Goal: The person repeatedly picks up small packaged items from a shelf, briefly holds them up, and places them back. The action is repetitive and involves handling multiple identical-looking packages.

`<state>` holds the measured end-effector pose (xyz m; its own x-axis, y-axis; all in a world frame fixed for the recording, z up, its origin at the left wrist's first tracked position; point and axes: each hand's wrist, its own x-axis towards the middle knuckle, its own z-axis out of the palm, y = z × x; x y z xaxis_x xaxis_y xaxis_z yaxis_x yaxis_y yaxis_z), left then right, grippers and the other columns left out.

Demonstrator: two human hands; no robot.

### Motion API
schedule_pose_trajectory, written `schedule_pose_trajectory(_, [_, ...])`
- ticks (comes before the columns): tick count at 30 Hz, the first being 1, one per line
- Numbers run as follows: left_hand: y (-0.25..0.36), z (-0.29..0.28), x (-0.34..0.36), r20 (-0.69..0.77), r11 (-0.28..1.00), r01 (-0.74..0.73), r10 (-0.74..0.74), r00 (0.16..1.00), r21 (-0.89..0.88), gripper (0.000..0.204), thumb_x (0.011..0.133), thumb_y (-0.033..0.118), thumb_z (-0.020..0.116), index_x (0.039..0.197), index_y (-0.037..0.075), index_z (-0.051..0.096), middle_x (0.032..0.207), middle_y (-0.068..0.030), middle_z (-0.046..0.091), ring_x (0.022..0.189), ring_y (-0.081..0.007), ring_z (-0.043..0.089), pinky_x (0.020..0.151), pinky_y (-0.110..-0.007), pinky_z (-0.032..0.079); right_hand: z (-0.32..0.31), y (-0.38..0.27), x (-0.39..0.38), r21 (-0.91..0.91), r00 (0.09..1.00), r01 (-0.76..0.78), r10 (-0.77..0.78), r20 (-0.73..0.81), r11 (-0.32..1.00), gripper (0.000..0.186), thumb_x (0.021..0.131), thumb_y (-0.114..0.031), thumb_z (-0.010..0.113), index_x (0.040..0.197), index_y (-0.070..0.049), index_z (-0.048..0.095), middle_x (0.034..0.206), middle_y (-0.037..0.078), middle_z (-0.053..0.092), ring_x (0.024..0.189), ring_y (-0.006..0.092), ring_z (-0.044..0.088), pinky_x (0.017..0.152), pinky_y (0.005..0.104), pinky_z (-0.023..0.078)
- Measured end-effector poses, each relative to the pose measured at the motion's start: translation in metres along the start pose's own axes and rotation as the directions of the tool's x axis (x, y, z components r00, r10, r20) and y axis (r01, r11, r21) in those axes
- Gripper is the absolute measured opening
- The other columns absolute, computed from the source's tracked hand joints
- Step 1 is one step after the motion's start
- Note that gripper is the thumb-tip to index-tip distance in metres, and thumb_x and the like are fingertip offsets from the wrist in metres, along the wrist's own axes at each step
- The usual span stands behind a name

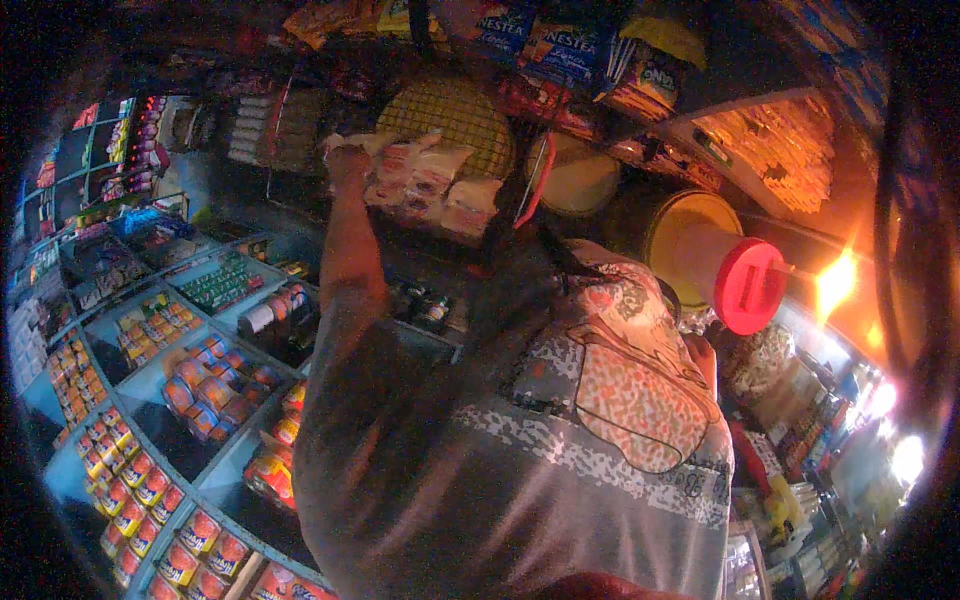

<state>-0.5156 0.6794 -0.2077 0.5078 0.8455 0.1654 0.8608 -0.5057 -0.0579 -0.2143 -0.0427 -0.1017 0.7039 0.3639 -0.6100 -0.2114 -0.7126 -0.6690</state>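
Note:
My left arm reaches out to the far middle. At its end my left hand point(349, 160) is closed on the edge of some clear plastic packs point(425, 180) with pale and reddish contents; its fingertips are dim. Behind the packs stands a round yellowish piece with a grid surface point(440, 108). The front of my grey printed shirt point(520, 480) fills the lower middle. A small bit of skin shows past the shirt's right side, but my right hand itself cannot be made out.
Blue divided shelves point(190, 465) with rows of cans point(130, 490) stand at the left. To the right are a yellowish tub point(690, 235), a red lid point(750, 285) and a bright lamp point(838, 283). Sachets point(640, 75) hang at the top.

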Motion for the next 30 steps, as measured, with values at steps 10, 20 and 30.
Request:
schedule_pose_trajectory(10, [0.062,-0.234,0.0,0.056,0.75,0.033,0.006,0.998,-0.661,0.031,0.075,0.031,0.061,0.078,-0.001,0.063,0.067,-0.0166,0.06,0.059,-0.0247,0.058,0.054,-0.034,0.042,0.08,-0.272,0.006,-0.002,0.92,0.377,-0.374,0.115,0.926,0.037,0.076,-0.001,0.058,0.112,0.001,0.049,0.112,0.01,0.054,0.105,0.0181,0.05,0.09,0.0297,0.039])
schedule_pose_trajectory(20, [0.222,-0.331,-0.052,0.036,0.408,-0.102,0.319,0.947,-0.907,0.025,0.079,0.027,0.06,0.083,0.002,0.063,0.069,-0.0089,0.062,0.059,-0.0147,0.053,0.058,-0.027,0.043,0.21,-0.376,0.043,-0.125,0.539,0.842,-0.829,0.15,0.525,0.057,0.062,-0.014,0.074,0.111,-0.001,0.049,0.106,0.013,0.056,0.098,0.0233,0.054,0.084,0.0326,0.044])
schedule_pose_trajectory(30, [0.207,-0.262,-0.042,0.035,0.182,-0.047,0.419,0.907,-0.982,0.029,0.075,0.011,0.064,0.102,0.004,0.058,0.1,-0.0048,0.058,0.092,-0.0148,0.053,0.081,-0.028,0.042,0.21,-0.36,0.077,0.374,0.522,0.727,-0.817,0.245,0.576,0.044,0.072,-0.013,0.068,0.11,-0.001,0.051,0.104,0.012,0.058,0.094,0.0173,0.055,0.082,0.0307,0.045])
